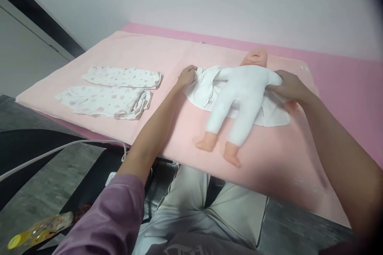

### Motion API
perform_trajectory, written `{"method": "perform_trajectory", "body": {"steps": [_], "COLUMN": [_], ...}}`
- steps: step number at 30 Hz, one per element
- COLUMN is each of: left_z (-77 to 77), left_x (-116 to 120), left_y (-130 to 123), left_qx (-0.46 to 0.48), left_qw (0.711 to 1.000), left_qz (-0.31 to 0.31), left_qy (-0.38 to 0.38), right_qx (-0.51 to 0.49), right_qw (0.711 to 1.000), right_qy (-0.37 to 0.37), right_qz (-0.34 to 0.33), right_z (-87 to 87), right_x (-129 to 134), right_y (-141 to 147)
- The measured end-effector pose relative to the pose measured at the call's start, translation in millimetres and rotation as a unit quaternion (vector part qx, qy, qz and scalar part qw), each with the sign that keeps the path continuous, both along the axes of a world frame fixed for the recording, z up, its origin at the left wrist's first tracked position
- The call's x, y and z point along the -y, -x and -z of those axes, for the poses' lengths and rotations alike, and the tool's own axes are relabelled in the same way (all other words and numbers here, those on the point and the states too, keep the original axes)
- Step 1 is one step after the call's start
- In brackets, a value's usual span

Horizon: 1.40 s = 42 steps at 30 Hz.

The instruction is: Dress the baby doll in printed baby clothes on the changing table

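While the doll (243, 77) lies on its back over the white garment (199, 93) on the tabletop (176, 53), the left hand (188, 75) pinches the garment's edge and the right hand (289, 85) curls round the doll's arm; soft support there and unbunched cloth seem wisest.

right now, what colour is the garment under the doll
The garment under the doll is white, best seen in the head view.

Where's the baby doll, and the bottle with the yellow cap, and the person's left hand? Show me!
Baby doll (247, 84): head view, on its white torso.
Yellow-capped bottle (49, 225): head view, on the middle of its body.
Left hand (187, 76): head view, on the back of the hand.
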<state>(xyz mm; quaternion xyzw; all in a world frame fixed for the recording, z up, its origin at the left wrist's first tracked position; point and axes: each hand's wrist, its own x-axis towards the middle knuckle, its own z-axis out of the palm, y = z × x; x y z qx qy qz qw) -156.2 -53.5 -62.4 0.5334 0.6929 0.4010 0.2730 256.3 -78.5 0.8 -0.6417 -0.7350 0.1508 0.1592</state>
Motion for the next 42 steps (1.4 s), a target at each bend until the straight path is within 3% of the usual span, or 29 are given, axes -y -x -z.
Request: {"method": "perform_trajectory", "body": {"steps": [4,8,18,24,27,31,33,35,38,40,42], "left_z": [-2.4,6.1,20.6,16.7,15.0,16.7,18.3,17.8,6.3,-10.9,-32.3], "left_x": [3,4,-4,3,4,0,-2,0,5,9,12], "left_y": [19,37,45,47,48,50,52,52,41,18,-21], "left_qx": [-0.021,-0.074,-0.200,-0.174,-0.192,-0.226,-0.237,-0.242,-0.234,-0.221,-0.217], "left_qw": [0.995,0.985,0.972,0.976,0.972,0.963,0.961,0.959,0.949,0.935,0.917], "left_qz": [0.101,0.144,0.091,0.107,0.121,0.134,0.132,0.126,0.115,0.117,0.148], "left_qy": [-0.011,-0.053,-0.083,-0.071,-0.063,-0.065,-0.062,-0.077,-0.175,-0.253,-0.300], "right_qx": [-0.042,-0.070,-0.030,0.005,0.059,0.111,0.123,0.121,0.104,0.092,0.073], "right_qw": [0.999,0.997,0.996,0.994,0.991,0.959,0.951,0.954,0.970,0.981,0.988], "right_qy": [0.020,0.026,-0.021,-0.047,-0.102,-0.259,-0.285,-0.273,-0.214,-0.166,-0.134], "right_qz": [-0.002,-0.024,-0.084,-0.094,-0.061,0.011,-0.002,-0.033,-0.045,-0.036,-0.032], "right_z": [-14.5,-20.2,-19.8,-2.8,15.2,49.1,64.1,73.8,77.8,76.0,73.6], "right_x": [6,10,-27,-34,-14,27,41,48,50,49,50], "right_y": [13,29,42,35,34,39,41,42,43,44,46]}}
